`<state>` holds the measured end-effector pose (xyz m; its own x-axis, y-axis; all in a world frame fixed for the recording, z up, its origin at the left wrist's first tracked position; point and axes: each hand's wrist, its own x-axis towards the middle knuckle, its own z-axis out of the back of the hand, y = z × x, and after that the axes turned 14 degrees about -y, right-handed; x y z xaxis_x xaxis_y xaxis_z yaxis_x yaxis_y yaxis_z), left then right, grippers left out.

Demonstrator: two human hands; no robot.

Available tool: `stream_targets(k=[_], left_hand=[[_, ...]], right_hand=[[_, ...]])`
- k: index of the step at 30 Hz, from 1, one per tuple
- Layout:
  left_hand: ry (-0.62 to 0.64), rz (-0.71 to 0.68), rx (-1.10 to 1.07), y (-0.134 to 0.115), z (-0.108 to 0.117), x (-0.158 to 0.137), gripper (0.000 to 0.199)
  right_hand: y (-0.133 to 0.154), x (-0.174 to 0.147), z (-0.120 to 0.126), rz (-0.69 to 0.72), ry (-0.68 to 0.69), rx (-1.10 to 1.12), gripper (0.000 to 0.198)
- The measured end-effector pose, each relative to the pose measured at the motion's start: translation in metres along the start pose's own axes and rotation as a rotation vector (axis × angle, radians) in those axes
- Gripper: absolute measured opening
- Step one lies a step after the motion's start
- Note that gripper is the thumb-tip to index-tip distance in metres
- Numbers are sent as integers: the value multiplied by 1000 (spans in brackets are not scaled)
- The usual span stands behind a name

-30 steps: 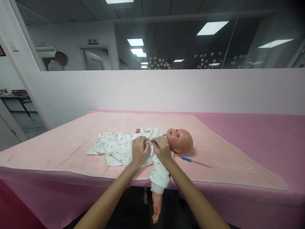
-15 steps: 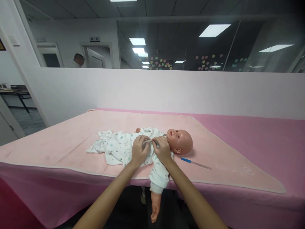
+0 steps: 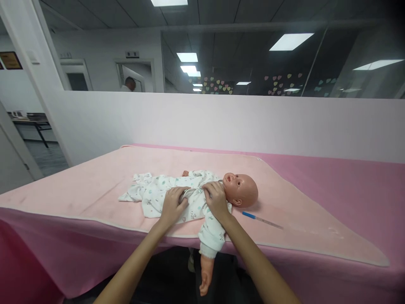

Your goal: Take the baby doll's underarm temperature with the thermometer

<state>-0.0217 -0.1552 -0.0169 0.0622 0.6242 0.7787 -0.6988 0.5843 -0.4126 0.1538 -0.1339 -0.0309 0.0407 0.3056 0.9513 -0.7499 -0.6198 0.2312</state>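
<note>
Your left hand (image 3: 173,204) has slid left along the front of the white printed garment (image 3: 155,192), opening a gap from your right hand (image 3: 217,198), which holds its spot at the chest, just by the neck. Behind the far window, a person (image 3: 129,83) has drifted right. Your left fingers are curled at the garment's front edge, thumb apart from them; whether they grip the cloth, you can't tell from here. Your right fingers bend down onto the chest, their grip hidden too. And there's the doll (image 3: 243,191), dressed in that garment, lying on its back on the peach blanket (image 3: 91,185) over the bench (image 3: 341,181), head to the right, one arm hanging past the near edge. Just beside the head, on the near side, rests a blue-ended stick (image 3: 261,219).
</note>
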Motion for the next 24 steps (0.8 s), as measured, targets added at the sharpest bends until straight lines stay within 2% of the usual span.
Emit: stream_targets(k=[2, 5, 7, 12, 16, 19, 24], left_hand=[[-11, 70, -49, 5, 0, 0, 31], [-111, 173, -158, 9, -4, 0, 29], [-185, 194, -218, 10, -6, -2, 29], [-278, 189, -128, 9, -4, -5, 31], [-260, 191, -21, 6, -4, -5, 32], [-248, 195, -22, 4, -3, -5, 32], [-209, 169, 24, -1, -1, -6, 22]], right_hand=[[7, 3, -1, 109, 19, -45, 20], [23, 10, -9, 290, 107, -67, 20], [34, 12, -16, 326, 158, -84, 15], [43, 6, -23, 287, 173, -90, 12], [40, 2, -15, 266, 195, 26, 10], [40, 2, -13, 190, 212, 95, 12], [38, 1, -18, 111, 205, 89, 14]])
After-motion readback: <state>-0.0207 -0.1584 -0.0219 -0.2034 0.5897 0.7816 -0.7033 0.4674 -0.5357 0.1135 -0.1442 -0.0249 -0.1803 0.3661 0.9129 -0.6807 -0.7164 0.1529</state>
